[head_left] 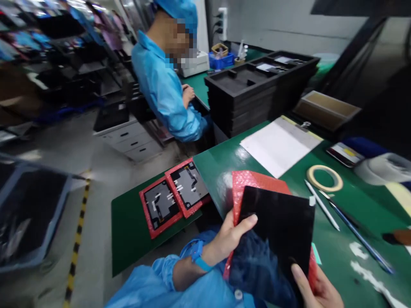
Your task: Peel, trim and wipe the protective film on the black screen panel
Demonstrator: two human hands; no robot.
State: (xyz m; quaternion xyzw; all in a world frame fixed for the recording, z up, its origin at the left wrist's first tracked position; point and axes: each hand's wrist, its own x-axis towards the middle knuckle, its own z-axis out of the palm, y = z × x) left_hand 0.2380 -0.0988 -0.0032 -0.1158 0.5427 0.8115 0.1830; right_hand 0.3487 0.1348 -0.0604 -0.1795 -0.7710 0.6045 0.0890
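Note:
A glossy black display panel (276,231) is tilted towards me above the edge of the green bench. Red bubble wrap (257,179) lies behind it and shows past its top and sides. My left hand (229,239) is closed on the panel's left edge, thumb flat on the dark face and fingers behind with the wrap. Low on the right side, my right hand (316,286) grips the panel, its thumb on the front; its other fingers are mostly hidden. A small white tab (311,200) sticks out at the upper right corner.
Two grey-backed panels (163,203) on red bubble wrap lie on a lower green board at left. A clipboard with paper (279,145), tape roll (324,178), white pen (323,205) and blue tool (362,235) lie on the bench. Black trays (257,85) are stacked beyond; a co-worker (167,81) sits nearby.

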